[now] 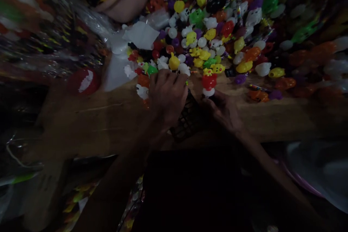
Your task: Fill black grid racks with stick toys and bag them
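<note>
My right hand point(224, 110) pinches the bottom of a small plastic toy point(209, 81) and keeps it upright over the bench. The toy has a white base, a red round middle and yellow figures on top. To its left, my left hand point(168, 96) is palm down at the near edge of the toy pile, its fingers curled. Those fingertips are hidden, so whatever they grip cannot be made out. Close beyond them sit a yellow toy piece point(174, 61) and a green one point(152, 70). A dark grid-like piece point(187, 117) lies between my hands.
Many coloured plastic pieces point(201, 41) cover the far side of the wooden bench point(108, 116). A pale tub point(127, 1) stands at the back left. Plastic-wrapped goods point(54, 32) and a red round object point(83, 81) are at the left. Bagged items point(77, 197) lie below the bench.
</note>
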The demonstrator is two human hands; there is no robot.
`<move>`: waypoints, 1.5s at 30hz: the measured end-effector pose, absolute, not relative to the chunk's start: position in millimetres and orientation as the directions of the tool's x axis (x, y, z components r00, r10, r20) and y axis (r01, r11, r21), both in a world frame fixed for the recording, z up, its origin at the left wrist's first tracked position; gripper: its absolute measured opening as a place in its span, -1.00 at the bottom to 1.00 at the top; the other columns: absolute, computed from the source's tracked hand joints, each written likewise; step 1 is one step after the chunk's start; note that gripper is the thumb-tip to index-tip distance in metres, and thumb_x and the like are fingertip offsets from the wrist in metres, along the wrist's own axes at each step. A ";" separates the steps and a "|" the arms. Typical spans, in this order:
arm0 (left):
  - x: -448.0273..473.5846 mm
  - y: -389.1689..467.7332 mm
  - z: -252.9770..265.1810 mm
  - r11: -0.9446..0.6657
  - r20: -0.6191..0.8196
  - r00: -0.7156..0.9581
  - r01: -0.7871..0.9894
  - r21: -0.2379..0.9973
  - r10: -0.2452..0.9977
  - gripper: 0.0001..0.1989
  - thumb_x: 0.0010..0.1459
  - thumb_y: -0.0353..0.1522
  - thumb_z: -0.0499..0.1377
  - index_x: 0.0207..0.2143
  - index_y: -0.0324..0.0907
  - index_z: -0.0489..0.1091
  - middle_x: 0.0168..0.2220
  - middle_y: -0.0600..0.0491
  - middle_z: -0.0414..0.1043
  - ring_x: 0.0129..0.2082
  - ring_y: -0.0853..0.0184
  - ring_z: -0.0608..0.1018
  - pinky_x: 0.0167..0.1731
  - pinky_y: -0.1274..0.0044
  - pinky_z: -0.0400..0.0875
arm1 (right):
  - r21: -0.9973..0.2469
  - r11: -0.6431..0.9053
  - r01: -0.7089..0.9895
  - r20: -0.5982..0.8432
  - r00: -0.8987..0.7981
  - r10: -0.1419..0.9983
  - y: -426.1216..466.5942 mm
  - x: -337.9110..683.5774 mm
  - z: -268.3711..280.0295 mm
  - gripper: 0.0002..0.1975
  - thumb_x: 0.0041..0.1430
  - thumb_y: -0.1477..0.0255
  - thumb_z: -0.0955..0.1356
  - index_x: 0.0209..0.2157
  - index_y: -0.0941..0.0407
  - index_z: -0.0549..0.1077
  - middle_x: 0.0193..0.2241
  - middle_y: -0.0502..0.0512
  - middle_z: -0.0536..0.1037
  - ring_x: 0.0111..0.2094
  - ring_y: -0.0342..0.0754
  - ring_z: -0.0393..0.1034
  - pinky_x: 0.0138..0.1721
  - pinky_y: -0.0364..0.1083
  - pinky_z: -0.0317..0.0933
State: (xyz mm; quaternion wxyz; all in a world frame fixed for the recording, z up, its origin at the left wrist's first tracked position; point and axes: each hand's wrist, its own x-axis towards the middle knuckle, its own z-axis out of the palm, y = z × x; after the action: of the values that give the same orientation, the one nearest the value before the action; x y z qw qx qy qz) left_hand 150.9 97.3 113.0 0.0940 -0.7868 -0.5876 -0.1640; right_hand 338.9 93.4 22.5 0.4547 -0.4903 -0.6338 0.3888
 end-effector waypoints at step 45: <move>154.6 101.0 119.7 -0.208 0.353 0.108 0.943 0.259 0.929 -0.84 0.23 -0.47 0.26 -0.18 -0.08 0.40 -0.18 0.05 0.55 -0.01 0.17 0.51 -0.01 0.28 0.47 | -0.989 0.036 0.140 0.023 -0.098 0.995 123.8 302.3 24.2 -0.73 0.11 0.09 0.50 -0.30 -0.01 0.61 -0.24 0.06 0.66 -0.06 0.13 0.52 -0.08 0.08 0.46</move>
State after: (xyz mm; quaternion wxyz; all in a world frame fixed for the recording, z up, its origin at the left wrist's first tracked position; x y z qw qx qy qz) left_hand 154.6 101.0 119.7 0.0153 -0.7441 -0.6291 -0.2241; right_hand 302.3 123.8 24.2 0.4460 -0.5021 -0.5651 0.4793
